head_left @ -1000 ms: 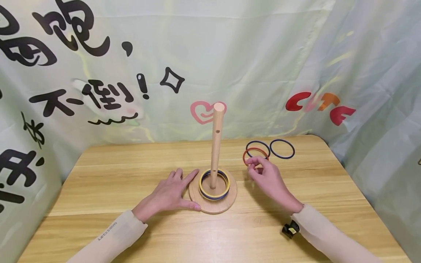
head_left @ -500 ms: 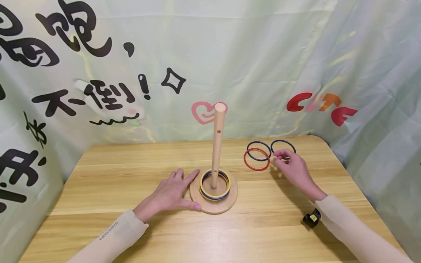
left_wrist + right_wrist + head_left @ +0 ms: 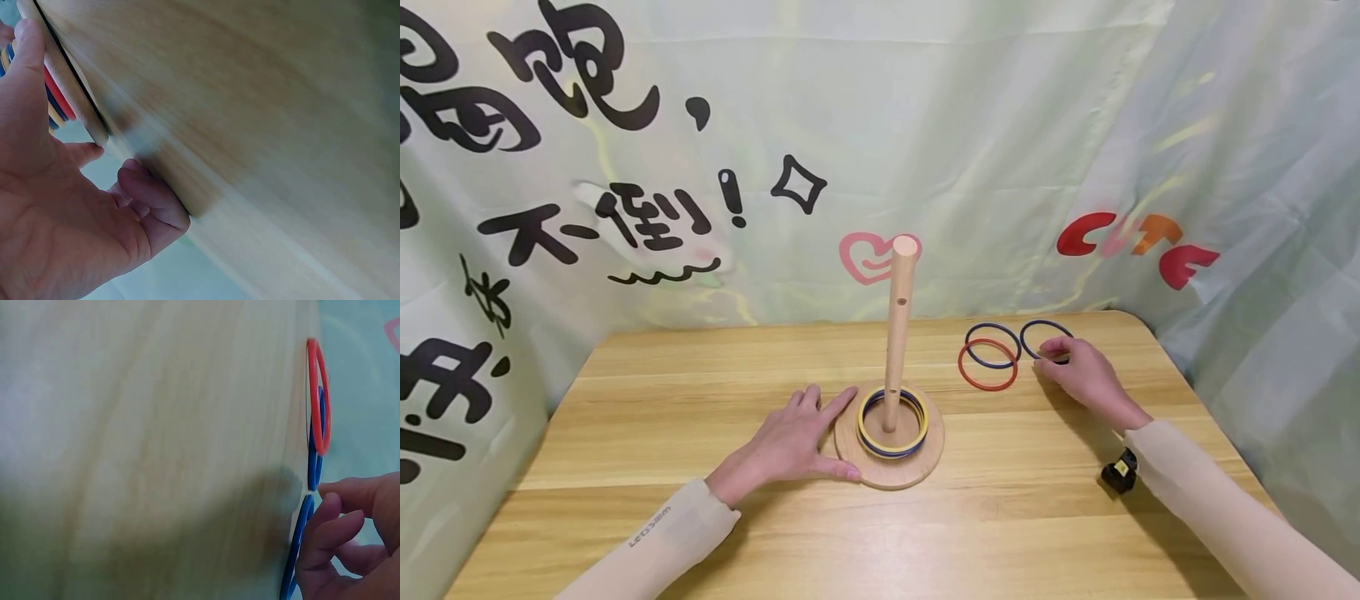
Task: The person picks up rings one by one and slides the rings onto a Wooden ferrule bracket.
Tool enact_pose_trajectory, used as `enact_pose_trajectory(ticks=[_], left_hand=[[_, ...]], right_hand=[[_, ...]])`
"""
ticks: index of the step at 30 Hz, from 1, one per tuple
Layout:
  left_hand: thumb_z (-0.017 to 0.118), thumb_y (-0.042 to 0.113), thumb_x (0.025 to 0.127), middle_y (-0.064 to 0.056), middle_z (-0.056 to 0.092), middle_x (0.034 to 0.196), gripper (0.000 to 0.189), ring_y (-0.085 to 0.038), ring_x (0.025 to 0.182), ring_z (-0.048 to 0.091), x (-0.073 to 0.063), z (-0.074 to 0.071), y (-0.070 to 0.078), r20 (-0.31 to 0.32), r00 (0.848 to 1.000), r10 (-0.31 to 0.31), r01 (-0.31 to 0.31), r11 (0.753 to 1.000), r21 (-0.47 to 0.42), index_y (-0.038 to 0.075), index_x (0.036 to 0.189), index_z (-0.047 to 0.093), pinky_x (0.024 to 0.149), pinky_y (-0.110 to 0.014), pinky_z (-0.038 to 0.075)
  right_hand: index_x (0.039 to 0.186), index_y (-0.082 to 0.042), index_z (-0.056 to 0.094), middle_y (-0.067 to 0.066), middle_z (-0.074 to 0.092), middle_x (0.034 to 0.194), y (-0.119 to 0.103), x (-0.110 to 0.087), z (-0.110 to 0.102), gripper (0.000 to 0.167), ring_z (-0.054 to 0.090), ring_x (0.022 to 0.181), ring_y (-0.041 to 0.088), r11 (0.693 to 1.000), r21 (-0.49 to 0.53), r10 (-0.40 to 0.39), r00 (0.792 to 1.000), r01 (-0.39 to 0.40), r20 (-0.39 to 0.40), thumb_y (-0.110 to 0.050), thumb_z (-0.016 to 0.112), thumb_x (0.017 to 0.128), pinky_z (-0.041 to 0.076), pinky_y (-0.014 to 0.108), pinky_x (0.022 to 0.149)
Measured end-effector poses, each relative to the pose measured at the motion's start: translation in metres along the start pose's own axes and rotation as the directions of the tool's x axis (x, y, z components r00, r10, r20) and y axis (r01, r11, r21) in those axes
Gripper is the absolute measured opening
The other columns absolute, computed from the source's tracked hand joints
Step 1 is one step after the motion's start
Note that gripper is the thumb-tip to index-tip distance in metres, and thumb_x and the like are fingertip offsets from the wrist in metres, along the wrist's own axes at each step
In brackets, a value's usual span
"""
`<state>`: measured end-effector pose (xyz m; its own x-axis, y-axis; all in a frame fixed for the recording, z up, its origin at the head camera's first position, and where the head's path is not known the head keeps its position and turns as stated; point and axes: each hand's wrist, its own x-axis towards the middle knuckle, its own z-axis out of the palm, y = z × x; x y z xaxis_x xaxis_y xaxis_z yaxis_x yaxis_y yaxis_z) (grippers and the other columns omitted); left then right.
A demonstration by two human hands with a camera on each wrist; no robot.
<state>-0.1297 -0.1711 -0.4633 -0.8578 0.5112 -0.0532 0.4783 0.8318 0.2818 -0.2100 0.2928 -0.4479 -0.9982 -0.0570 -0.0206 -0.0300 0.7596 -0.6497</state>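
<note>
A wooden peg [image 3: 898,333] rises from a round wooden base [image 3: 934,450]. Stacked around its foot are several rings, a yellow ring [image 3: 861,433] on top; a red ring [image 3: 59,94] shows in the stack from the left wrist. With thumb and forefinger spread, my left hand [image 3: 790,437] rests against the base's left edge. My right hand [image 3: 1086,375] is at the blue ring [image 3: 1024,333] on the far right, thumb and bent forefinger at its near left rim. That ring lies flat, partly hidden by the fingers.
Left of that ring lie a second blue ring [image 3: 992,325] and a red ring [image 3: 961,367] overlapping it. The wooden table [image 3: 700,358] ends at a printed curtain [image 3: 970,150] behind. A black wrist camera [image 3: 1120,472] hangs under the right sleeve.
My right hand has moved right, away from the red ring to the far-right blue ring. The red ring stays on the table, and my left hand keeps its place at the base.
</note>
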Motion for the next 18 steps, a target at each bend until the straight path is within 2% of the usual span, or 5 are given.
enact_pose_trajectory(ticks=[3, 10, 15, 18], left_hand=[[0.076, 0.09, 0.075, -0.006, 0.042, 0.107, 0.127, -0.02, 0.09, 0.042, 0.001, 0.0, 0.0, -0.006, 1.0, 0.005, -0.005, 1.0, -0.003, 0.021, 0.174, 0.035, 0.054, -0.033, 0.042], [0.076, 0.09, 0.075, -0.006, 0.042, 0.107, 0.127, -0.021, 0.09, 0.042, 0.001, 0.0, 0.0, -0.003, 1.0, 0.006, -0.006, 1.0, -0.015, 0.022, 0.174, 0.035, 0.055, -0.033, 0.041], [0.076, 0.09, 0.074, -0.006, 0.042, 0.107, 0.128, -0.021, 0.089, 0.041, 0.001, 0.0, 0.0, -0.005, 1.0, 0.007, -0.007, 1.0, -0.012, 0.022, 0.174, 0.035, 0.054, -0.033, 0.041], [0.076, 0.09, 0.074, -0.006, 0.042, 0.106, 0.128, -0.021, 0.089, 0.041, 0.002, 0.001, -0.001, -0.004, 1.0, 0.008, -0.008, 1.0, -0.006, 0.021, 0.174, 0.035, 0.054, -0.033, 0.041]], right_hand=[[0.126, 0.008, 0.068, 0.026, 0.069, 0.121, 0.003, 0.002, -0.001, 0.035, 0.064, 0.108, 0.041, 1.0, -0.022, 0.008, 1.0, -0.008, 0.008, -0.018, 0.075, 0.105, 0.05, 0.053, 0.092], [0.109, 0.004, 0.073, 0.013, 0.071, 0.098, 0.008, 0.002, -0.004, 0.02, 0.058, 0.088, 0.03, 0.998, -0.062, 0.013, 1.0, -0.011, 0.028, -0.016, 0.075, 0.105, 0.044, 0.042, 0.077], [0.098, 0.005, 0.076, 0.01, 0.07, 0.088, 0.013, -0.001, -0.003, 0.014, 0.058, 0.08, 0.027, 0.987, -0.137, -0.082, 0.997, 0.08, -0.005, -0.008, 0.074, 0.104, 0.045, 0.042, 0.073], [0.097, 0.004, 0.075, 0.01, 0.069, 0.086, 0.012, -0.009, -0.004, 0.014, 0.058, 0.077, 0.026, 0.973, -0.187, -0.142, 0.989, 0.133, -0.031, -0.007, 0.072, 0.105, 0.046, 0.042, 0.071]])
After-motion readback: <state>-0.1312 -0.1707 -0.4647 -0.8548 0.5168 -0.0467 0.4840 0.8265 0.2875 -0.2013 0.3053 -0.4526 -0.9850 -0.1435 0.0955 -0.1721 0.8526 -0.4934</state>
